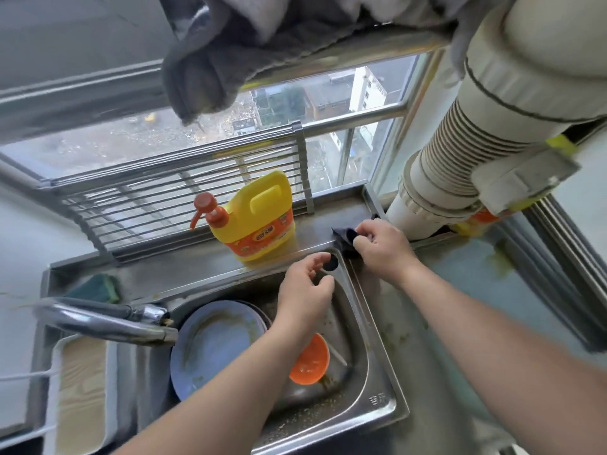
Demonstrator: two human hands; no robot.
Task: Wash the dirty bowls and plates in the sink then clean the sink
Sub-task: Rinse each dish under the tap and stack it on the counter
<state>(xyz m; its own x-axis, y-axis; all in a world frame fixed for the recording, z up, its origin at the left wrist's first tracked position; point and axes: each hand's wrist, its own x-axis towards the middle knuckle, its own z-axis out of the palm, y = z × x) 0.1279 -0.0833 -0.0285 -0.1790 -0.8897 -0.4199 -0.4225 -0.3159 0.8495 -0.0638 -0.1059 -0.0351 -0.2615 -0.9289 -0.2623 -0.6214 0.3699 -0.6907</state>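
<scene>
A steel sink [371, 385] holds a stack of dirty blue plates [213, 346] and a small orange bowl [312, 359] with food residue. My right hand [384, 247] grips a dark cloth [345, 239] on the ledge at the sink's far right corner. My left hand [307, 287] hovers over the sink's back right part with fingers loosely curled, holding nothing. Brown specks cover the sink floor and rim.
A yellow detergent bottle [259, 218] with an orange pump stands on the back ledge. A green sponge [98, 287] lies at the back left, above the chrome faucet [108, 320]. A wire rack [164, 198] leans on the window. A large white pipe [460, 165] rises on the right.
</scene>
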